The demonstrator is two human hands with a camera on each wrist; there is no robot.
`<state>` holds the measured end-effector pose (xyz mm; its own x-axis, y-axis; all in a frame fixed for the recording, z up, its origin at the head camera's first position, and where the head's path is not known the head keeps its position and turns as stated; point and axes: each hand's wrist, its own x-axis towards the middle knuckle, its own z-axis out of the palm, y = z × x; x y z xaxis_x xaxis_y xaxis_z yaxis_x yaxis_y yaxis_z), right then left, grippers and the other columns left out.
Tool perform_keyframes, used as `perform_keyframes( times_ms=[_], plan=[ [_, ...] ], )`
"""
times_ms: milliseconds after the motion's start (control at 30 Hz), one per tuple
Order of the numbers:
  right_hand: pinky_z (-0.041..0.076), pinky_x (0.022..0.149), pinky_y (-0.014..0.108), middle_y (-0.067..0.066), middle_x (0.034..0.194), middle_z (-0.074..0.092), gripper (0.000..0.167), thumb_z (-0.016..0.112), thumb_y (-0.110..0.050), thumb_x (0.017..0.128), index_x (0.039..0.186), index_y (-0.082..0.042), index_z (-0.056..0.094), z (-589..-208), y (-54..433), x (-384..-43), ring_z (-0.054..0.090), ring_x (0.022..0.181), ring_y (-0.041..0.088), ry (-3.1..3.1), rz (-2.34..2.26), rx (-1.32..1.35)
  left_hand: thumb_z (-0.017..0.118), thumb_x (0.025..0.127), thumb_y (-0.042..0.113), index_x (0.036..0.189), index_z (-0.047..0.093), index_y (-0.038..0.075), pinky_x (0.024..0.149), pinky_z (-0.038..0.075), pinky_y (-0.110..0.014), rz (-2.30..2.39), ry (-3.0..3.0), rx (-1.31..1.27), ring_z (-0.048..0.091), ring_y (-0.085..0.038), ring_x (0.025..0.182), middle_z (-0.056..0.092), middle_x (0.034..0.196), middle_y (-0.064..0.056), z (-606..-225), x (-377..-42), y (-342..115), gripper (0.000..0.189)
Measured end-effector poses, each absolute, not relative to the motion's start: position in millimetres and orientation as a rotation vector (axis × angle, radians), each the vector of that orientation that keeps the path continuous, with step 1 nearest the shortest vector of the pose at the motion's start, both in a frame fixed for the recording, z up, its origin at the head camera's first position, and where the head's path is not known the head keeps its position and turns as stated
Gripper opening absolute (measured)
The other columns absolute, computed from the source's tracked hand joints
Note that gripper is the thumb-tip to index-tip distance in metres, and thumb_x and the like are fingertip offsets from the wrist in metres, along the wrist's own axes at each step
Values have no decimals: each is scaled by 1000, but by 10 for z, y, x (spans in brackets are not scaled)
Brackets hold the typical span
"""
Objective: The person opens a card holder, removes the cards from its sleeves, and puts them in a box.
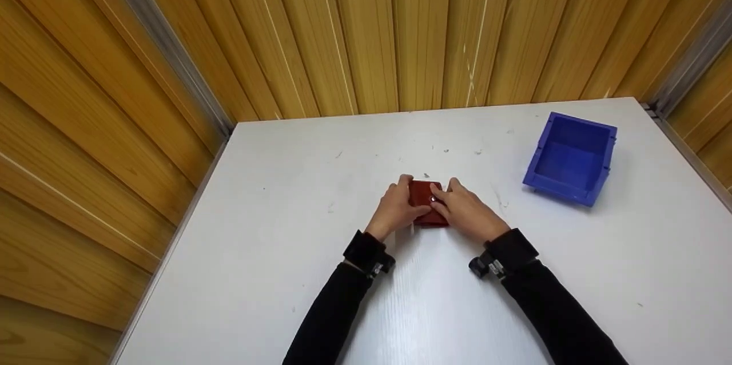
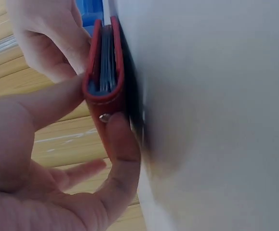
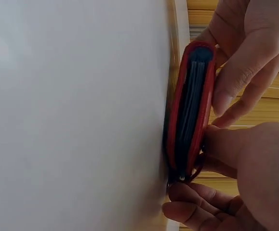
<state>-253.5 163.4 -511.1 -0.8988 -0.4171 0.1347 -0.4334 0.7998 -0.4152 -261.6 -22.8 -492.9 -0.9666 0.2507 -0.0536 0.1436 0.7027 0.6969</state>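
Note:
A small red card wallet lies flat on the white table between both hands, with thin sleeves showing inside its open edge in both wrist views. My left hand grips its left side, thumb on the top cover and a finger against the rounded spine by a metal stud. From the right, my right hand pinches the closing strap at the wallet's other edge, near a shiny snap. In the right wrist view, the fingers curl under the strap side and the thumb presses on the cover.
A blue plastic bin stands at the back right of the white table. Yellow wood-patterned panels rise behind the table and along its left side. Black bands with small cameras are worn on both wrists.

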Motion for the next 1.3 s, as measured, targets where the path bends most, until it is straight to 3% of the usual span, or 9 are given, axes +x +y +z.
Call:
perform_keyframes(
  times_ms=[267, 467, 533, 667, 767, 1000, 1167, 1300],
  plan=[
    [46, 71, 37, 13, 97, 45, 46, 54, -18, 108, 147, 5, 51, -5111, 1643, -2538, 44, 75, 21, -2919, 674, 702, 72, 99, 26, 149, 44, -3, 99, 56, -45, 1165, 2834, 282, 65, -38, 117, 54, 132, -24, -4890, -2565, -57, 65],
    [47, 66, 40, 15, 91, 49, 40, 47, -15, 110, 142, 7, 57, -5095, 1654, -2559, 45, 69, 21, -2916, 697, 653, 76, 95, 24, 146, 43, -4, 99, 55, -45, 1311, 2849, 244, 64, -37, 116, 54, 131, -23, -4884, -2553, 43, 67],
    [48, 65, 43, 15, 89, 50, 39, 43, -16, 112, 135, 7, 63, -5086, 1655, -2575, 47, 68, 23, -2935, 722, 613, 77, 94, 23, 138, 47, -1, 95, 55, -42, 1359, 2851, 246, 64, -34, 111, 55, 126, -20, -4880, -2555, 84, 59],
    [51, 68, 47, 16, 89, 55, 41, 37, -17, 112, 105, 6, 70, -5061, 1652, -2602, 52, 70, 26, -2982, 775, 533, 77, 92, 19, 117, 51, 6, 83, 50, -33, 1426, 2831, 278, 56, -22, 95, 52, 111, -10, -4871, -2574, 160, 37],
    [51, 67, 49, 17, 87, 58, 40, 40, -15, 110, 88, 3, 68, -5048, 1664, -2611, 56, 71, 28, -2981, 774, 509, 76, 91, 16, 106, 56, 9, 74, 43, -28, 1445, 2826, 309, 49, -16, 87, 50, 102, -5, -4874, -2593, 197, 26],
    [49, 66, 49, 16, 81, 61, 11, 57, -10, 97, 92, -1, 59, -5084, 1719, -2613, 60, 72, 33, -2895, 711, 471, 74, 87, 12, 98, 62, 10, 71, 37, -24, 1453, 2832, 398, 44, -11, 85, 53, 88, -1, -4924, -2639, 215, 17],
    [49, 63, 49, 14, 72, 60, 14, 53, -11, 100, 91, -2, 56, -5110, 1733, -2622, 59, 66, 31, -2905, 713, 543, 75, 86, 9, 96, 62, 9, 71, 36, -24, 1494, 2811, 458, 43, -10, 83, 54, 86, -2, -4952, -2662, 222, 16],
    [48, 59, 47, 13, 69, 61, 10, 58, -8, 96, 87, -2, 58, -5108, 1748, -2640, 57, 63, 28, -2887, 711, 552, 76, 86, 8, 97, 63, 8, 71, 36, -23, 1497, 2806, 480, 42, -9, 83, 54, 87, -2, -4952, -2671, 234, 18]
  ],
)
